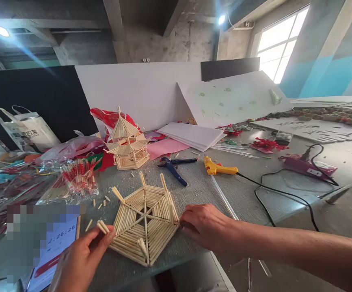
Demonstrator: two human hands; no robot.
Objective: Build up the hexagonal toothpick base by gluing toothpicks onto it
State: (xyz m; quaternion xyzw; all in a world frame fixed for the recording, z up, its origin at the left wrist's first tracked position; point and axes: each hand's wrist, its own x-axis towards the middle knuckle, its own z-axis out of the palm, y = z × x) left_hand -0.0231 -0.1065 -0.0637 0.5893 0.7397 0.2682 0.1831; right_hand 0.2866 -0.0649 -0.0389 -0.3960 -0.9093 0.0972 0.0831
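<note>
A hexagonal roof panel made of bamboo sticks (145, 221) lies on the grey table (200, 188) in front of me. My left hand (83, 259) pinches the panel's left corner, fingers closed on the protruding stick ends. My right hand (204, 225) rests palm down against the panel's right edge, fingers curled onto the sticks. Behind the panel stands a small two-tier pagoda model (127, 142) built of the same sticks.
Blue pliers (174, 165), a yellow glue gun (218, 168) with black cord, a glue stick (223, 196), and a bag of chopsticks (78, 176) lie around. White boards (194, 136) lean behind. A phone (54, 247) sits at lower left.
</note>
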